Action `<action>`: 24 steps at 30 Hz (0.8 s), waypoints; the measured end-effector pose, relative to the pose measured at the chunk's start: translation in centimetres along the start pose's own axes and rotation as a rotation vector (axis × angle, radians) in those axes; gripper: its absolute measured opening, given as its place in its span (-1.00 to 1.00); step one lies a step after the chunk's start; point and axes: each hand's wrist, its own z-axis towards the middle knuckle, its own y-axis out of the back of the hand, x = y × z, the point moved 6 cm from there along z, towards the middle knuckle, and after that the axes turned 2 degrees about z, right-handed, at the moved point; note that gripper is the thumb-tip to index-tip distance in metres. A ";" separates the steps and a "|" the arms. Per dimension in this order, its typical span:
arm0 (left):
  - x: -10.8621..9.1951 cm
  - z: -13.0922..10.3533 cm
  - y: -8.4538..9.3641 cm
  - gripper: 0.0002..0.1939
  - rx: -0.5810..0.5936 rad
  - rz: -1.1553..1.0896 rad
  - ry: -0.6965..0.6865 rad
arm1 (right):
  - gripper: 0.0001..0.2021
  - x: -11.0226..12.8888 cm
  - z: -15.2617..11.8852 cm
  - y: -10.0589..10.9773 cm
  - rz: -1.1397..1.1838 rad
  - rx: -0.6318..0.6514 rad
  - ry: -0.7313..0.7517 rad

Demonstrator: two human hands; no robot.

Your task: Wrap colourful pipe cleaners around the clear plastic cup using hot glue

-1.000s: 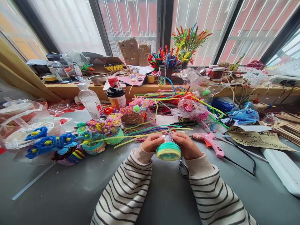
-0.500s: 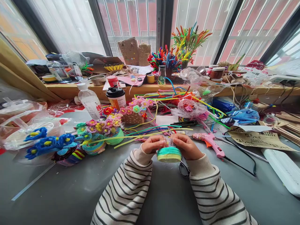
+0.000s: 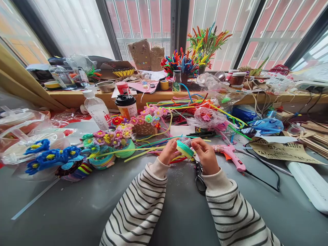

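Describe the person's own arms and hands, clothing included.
The long, loose sleeves are off-white with thin dark stripes, ending in plain beige cuffs at the wrists. The left hand and right hand are bare, without gloves.

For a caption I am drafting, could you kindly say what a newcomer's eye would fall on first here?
Most likely the bunch of multicoloured fuzzy stems on the windowsill. Next, the green-and-yellow wrapped piece held between the left hand and right hand, near the middle. Then perhaps the blue flowers at the left and the pink glue gun right of the hands.
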 end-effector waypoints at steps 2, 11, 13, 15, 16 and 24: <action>0.8 0.1 0.2 -0.44 -0.040 -0.022 0.060 | -0.75 0.2 0.0 0.2 -0.047 -0.031 0.045; 0.1 -0.4 -0.2 -0.42 -0.118 -0.034 0.088 | -0.78 0.5 -0.1 0.2 -0.153 -0.050 0.127; -0.4 -0.6 -0.6 -0.42 -0.100 -0.023 0.068 | -0.79 0.6 -0.1 0.1 -0.161 -0.044 0.133; -0.6 -0.6 -0.7 -0.42 -0.083 -0.004 0.044 | -0.80 0.7 -0.1 0.0 -0.165 -0.036 0.139; -0.7 -0.6 -0.7 -0.42 -0.082 0.008 0.029 | -0.80 0.7 -0.2 -0.1 -0.166 -0.032 0.140; -1.0 -0.2 0.6 -0.41 -0.149 0.153 -0.117 | -0.76 0.7 -0.2 -0.2 -0.170 -0.045 0.090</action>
